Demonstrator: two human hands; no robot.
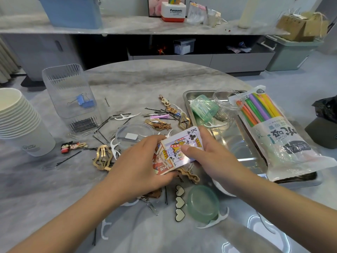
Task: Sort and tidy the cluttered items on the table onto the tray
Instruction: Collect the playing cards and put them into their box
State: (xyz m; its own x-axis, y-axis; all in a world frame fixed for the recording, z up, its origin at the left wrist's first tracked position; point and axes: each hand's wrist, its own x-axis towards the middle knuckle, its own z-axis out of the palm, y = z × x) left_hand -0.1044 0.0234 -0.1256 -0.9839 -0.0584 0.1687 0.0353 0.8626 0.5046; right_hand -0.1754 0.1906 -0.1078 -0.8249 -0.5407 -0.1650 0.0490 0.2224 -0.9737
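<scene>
Both hands hold a stack of playing cards (179,147) just above the table, left of the steel tray (242,148); a king of clubs faces up. My left hand (144,165) grips the stack's left side. My right hand (209,157) grips the right side with its thumb lying across the top card. On the tray lie a bag of coloured straws (269,128), a tipped green jar (204,108) and a clear jar (225,99). Hair clips, bobby pins (160,111), floss picks and paper clips are scattered over the table.
A clear bin (73,95) with a blue binder clip and bobby pins stands at the left, beside a stack of paper cups (16,117). A green lid (202,203) and a heart-shaped clip (180,203) lie near my wrists. A clear round lid (135,133) sits mid-table.
</scene>
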